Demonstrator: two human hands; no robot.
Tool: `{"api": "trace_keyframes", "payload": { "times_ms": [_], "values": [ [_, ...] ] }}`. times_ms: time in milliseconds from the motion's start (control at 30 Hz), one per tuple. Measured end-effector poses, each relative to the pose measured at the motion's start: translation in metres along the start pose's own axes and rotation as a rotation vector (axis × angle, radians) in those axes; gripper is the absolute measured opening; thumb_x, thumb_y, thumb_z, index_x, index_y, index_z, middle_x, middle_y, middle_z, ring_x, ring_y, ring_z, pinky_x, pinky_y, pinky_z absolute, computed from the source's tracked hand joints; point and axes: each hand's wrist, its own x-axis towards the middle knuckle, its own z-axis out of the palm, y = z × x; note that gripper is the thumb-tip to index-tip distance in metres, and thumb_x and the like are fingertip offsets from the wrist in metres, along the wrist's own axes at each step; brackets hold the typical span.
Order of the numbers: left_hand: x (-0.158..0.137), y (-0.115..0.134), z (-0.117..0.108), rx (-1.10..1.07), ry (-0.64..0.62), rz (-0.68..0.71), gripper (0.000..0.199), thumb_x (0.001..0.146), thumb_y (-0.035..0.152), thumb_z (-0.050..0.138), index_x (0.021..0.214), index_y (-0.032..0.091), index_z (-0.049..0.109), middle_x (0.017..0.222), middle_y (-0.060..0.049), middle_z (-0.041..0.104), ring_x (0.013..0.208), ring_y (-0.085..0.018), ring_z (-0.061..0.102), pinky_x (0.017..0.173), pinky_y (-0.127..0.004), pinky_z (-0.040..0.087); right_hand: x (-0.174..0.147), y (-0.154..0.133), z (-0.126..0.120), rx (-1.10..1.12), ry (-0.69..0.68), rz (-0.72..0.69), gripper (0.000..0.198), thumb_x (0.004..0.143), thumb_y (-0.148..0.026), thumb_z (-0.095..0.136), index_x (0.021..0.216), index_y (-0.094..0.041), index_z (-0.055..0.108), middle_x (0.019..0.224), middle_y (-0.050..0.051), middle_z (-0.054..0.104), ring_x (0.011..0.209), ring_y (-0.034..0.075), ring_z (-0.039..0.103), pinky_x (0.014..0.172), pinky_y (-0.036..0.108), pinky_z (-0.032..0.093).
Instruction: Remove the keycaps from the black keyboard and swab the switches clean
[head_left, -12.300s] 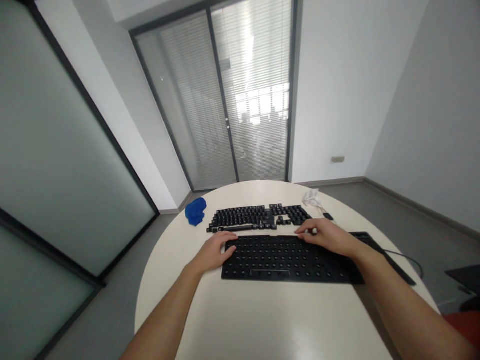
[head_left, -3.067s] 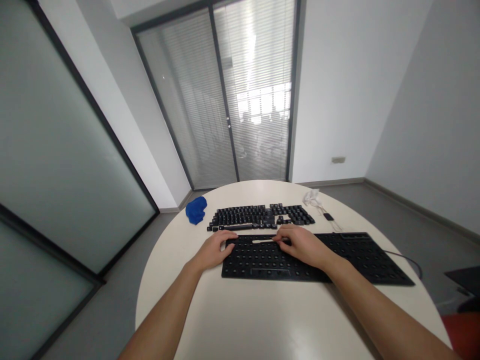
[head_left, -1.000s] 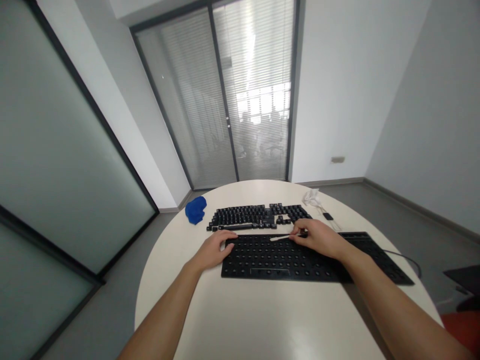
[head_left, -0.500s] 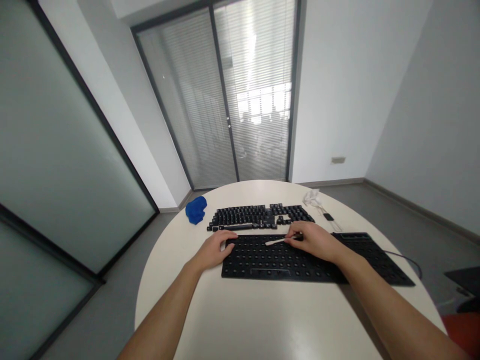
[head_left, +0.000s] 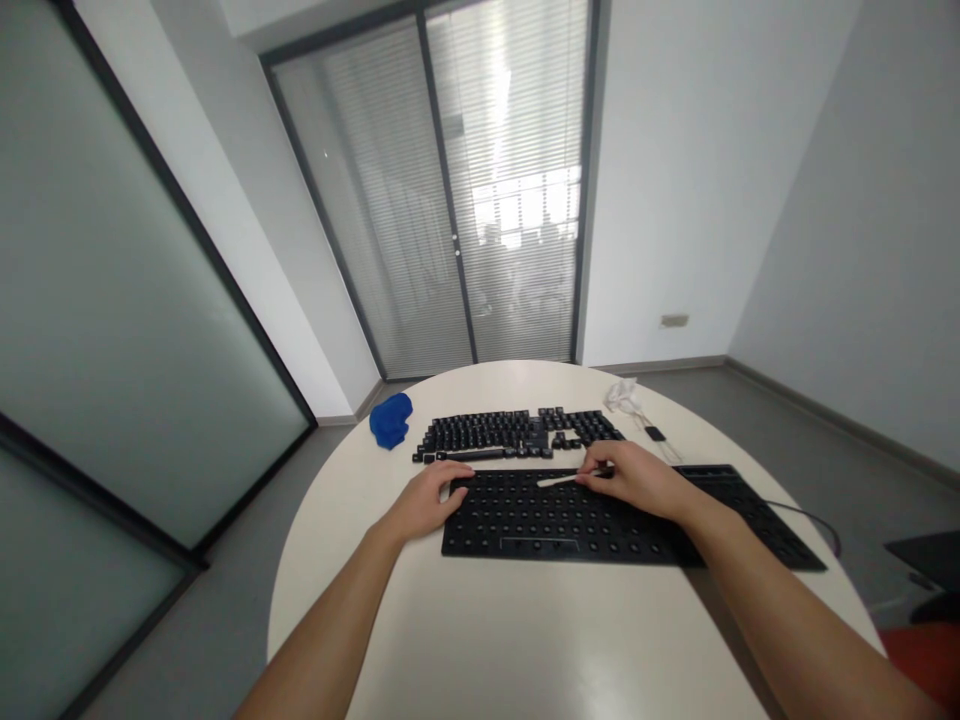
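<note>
A black keyboard (head_left: 536, 520) with its keycaps off lies across the table in front of me. My left hand (head_left: 431, 497) grips its left end, thumb on the near side and fingers at the upper left corner. Over the keyboard's upper middle, my right hand (head_left: 619, 478) pinches a white cotton swab (head_left: 556, 481). The swab points left, low over the bare key switches; whether its tip touches them I cannot tell. Just behind the keyboard, the loose black keycaps (head_left: 480, 432) are laid out in rows, with the long space bar (head_left: 474, 455) in front.
A crumpled blue cloth (head_left: 390, 420) lies at the table's left. Toward the back right are a crumpled white wad (head_left: 622, 394) and a small black piece (head_left: 655, 434) with thin wires or cords. A cable (head_left: 814, 521) runs off the keyboard's right side. The round white table (head_left: 555, 640) has a curved edge.
My right hand has moved slightly right and away from me, carrying the swab tip with it along the upper key rows. My left hand keeps its hold on the keyboard.
</note>
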Motion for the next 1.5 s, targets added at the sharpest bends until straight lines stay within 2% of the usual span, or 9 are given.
{"api": "trace_keyframes", "payload": {
  "times_ms": [500, 800, 1033, 1233, 1500],
  "values": [
    [-0.001, 0.000, -0.002, -0.002, -0.002, 0.000, 0.029, 0.090, 0.021, 0.058, 0.117, 0.024, 0.067, 0.122, -0.007, 0.067, 0.115, -0.023, 0.060, 0.104, -0.040, 0.045, -0.002, 0.003, -0.004, 0.012, 0.002, 0.051, 0.030, 0.083, -0.049, 0.064, 0.075, -0.020, 0.070, 0.078, 0.004, 0.071, 0.072, 0.021, 0.062, 0.066, 0.030, 0.044],
    [-0.002, -0.002, -0.001, 0.002, -0.002, 0.002, 0.029, 0.090, 0.021, 0.057, 0.118, 0.023, 0.067, 0.123, -0.008, 0.067, 0.114, -0.023, 0.060, 0.104, -0.041, 0.046, -0.003, 0.008, -0.009, -0.012, 0.010, 0.096, 0.037, 0.082, -0.056, 0.063, 0.073, -0.020, 0.069, 0.078, 0.005, 0.071, 0.072, 0.021, 0.062, 0.068, 0.031, 0.044],
    [-0.003, -0.002, -0.001, -0.007, 0.007, 0.006, 0.029, 0.090, 0.021, 0.057, 0.118, 0.023, 0.067, 0.122, -0.008, 0.067, 0.114, -0.023, 0.060, 0.104, -0.041, 0.046, -0.004, 0.014, -0.011, -0.039, 0.018, 0.108, 0.039, 0.080, -0.058, 0.064, 0.070, -0.020, 0.067, 0.070, 0.003, 0.068, 0.068, 0.020, 0.061, 0.066, 0.030, 0.042],
    [-0.003, -0.004, 0.000, -0.015, 0.006, -0.002, 0.029, 0.090, 0.022, 0.058, 0.117, 0.023, 0.068, 0.122, -0.008, 0.067, 0.114, -0.023, 0.061, 0.104, -0.041, 0.046, -0.005, 0.021, -0.012, -0.051, 0.024, 0.129, 0.038, 0.078, -0.057, 0.066, 0.069, -0.020, 0.066, 0.069, 0.002, 0.067, 0.066, 0.020, 0.060, 0.062, 0.029, 0.041],
    [-0.004, -0.005, -0.001, -0.005, 0.006, 0.009, 0.029, 0.090, 0.021, 0.057, 0.118, 0.023, 0.067, 0.122, -0.008, 0.067, 0.114, -0.023, 0.060, 0.104, -0.040, 0.045, -0.007, 0.018, -0.017, -0.066, 0.016, 0.144, 0.032, 0.080, -0.052, 0.066, 0.071, -0.021, 0.068, 0.075, 0.003, 0.071, 0.071, 0.021, 0.062, 0.066, 0.030, 0.043]
  ]
}}
